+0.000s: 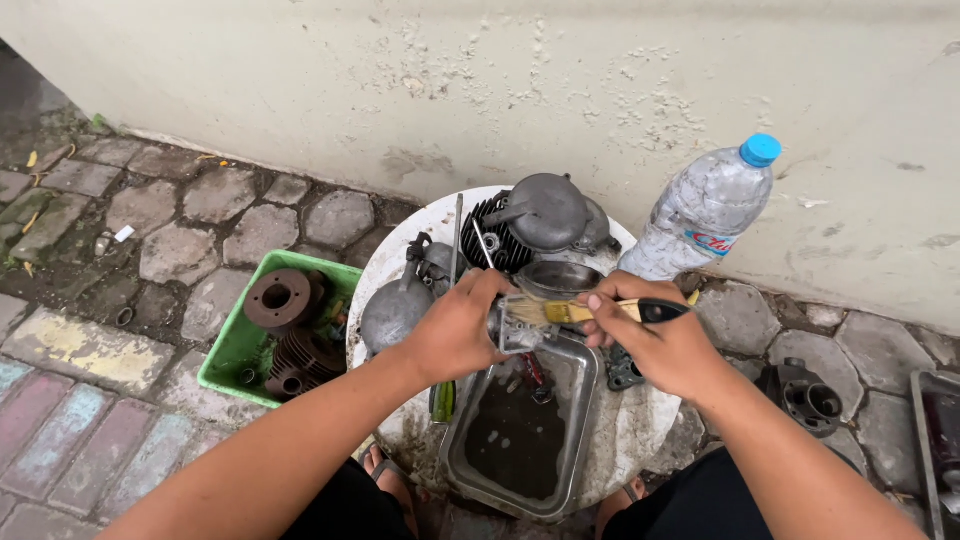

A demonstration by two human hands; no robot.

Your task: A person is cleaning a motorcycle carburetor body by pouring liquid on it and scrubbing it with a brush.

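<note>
Two hands work over a round white desk (640,425). The left hand (458,325) grips a small metal part (518,328) above a steel tray (520,425) of dark liquid. The right hand (655,335) is closed around a paintbrush (590,311), bristles touching the part. Grey engine covers (545,215) sit at the far side. A plastic bottle (705,210) leans against the wall on the right. A green bin (235,345) of rusty cylinders stands on the left.

An improvised outdoor repair spot beside a building: mossy cobbled paving (180,230) under a peeling plastered wall (500,80), with greasy engine parts (540,215) piled on a small round table (640,420) and finned cylinders in a green crate (235,345).
</note>
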